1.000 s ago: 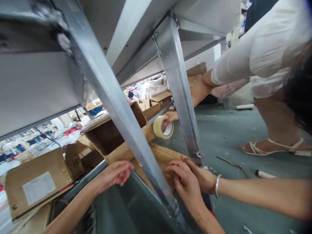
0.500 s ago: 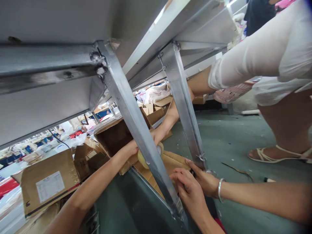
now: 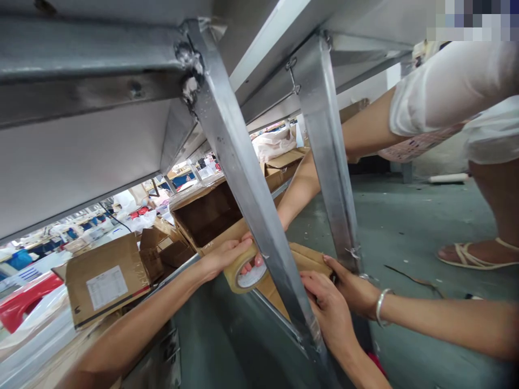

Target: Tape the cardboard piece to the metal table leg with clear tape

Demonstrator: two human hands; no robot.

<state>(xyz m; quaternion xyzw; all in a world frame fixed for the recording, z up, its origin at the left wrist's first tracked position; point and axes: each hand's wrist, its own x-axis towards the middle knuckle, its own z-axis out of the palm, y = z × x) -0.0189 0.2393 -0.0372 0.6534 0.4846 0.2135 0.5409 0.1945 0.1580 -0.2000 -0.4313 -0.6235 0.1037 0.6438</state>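
A roll of clear yellowish tape (image 3: 234, 274) is pinched at its upper left edge by my left hand (image 3: 227, 255). Another person's fingers show through the roll's hole; that arm, in a white sleeve, passes behind the near metal leg (image 3: 259, 200). My right hand (image 3: 330, 305) is closed at the right side of this leg, by the end of a flat cardboard piece (image 3: 310, 259); what its fingertips grip is hidden. Touching the same end of the cardboard is a second hand of another person (image 3: 357, 289), with a silver bangle on the wrist.
A grey tabletop underside (image 3: 81, 162) hangs overhead. A second metal leg (image 3: 330, 151) stands farther right. Open cardboard boxes (image 3: 107, 270) lie at left, one with a white label, and another open box (image 3: 211, 210) is behind the near leg. A sandaled foot (image 3: 478, 254) is at right.
The tape roll has come out from behind the near leg, to its left, and my left hand now grips its edge. The view has shifted, so the legs and boxes appear farther right.
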